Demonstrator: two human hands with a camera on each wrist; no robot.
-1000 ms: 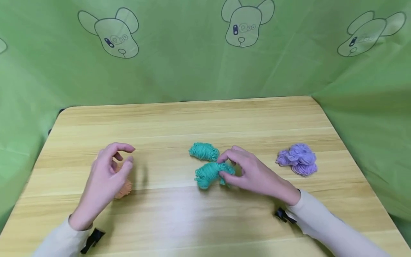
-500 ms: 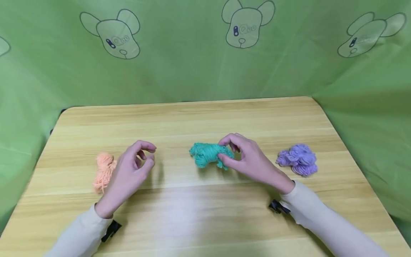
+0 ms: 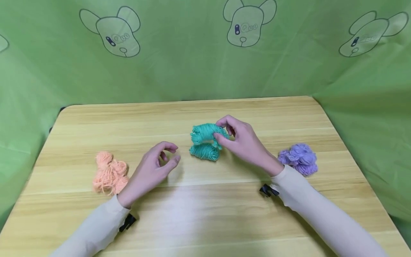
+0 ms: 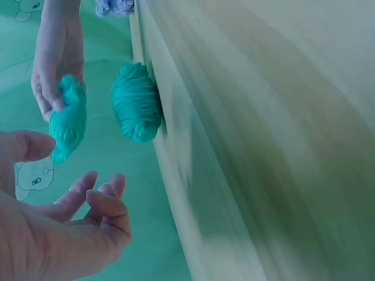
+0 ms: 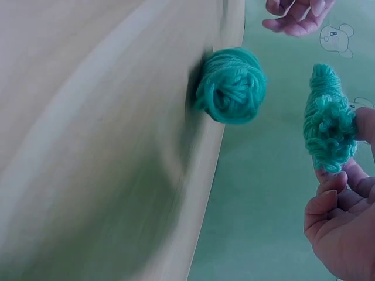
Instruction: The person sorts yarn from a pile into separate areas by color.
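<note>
A teal yarn skein is pinched at its right end between the thumb and fingers of my right hand. Both wrist views show this held skein raised off the table. A second teal skein lies on the wood just in front of it; in the right wrist view its wound end faces the camera. My left hand hovers to the left of the teal yarn, fingers loosely bent, with nothing in it. In the left wrist view the left hand's thumb and fingers stand apart.
Peach yarn skeins lie bunched on the left of the wooden table, beside my left wrist. Purple yarn skeins sit on the right, near my right forearm. A green curtain with mouse-head drawings hangs behind the table.
My right hand has carried its teal skein away from me, past the other one to its far side. The left hand has moved right, from over the peach yarn toward the teal yarn.
</note>
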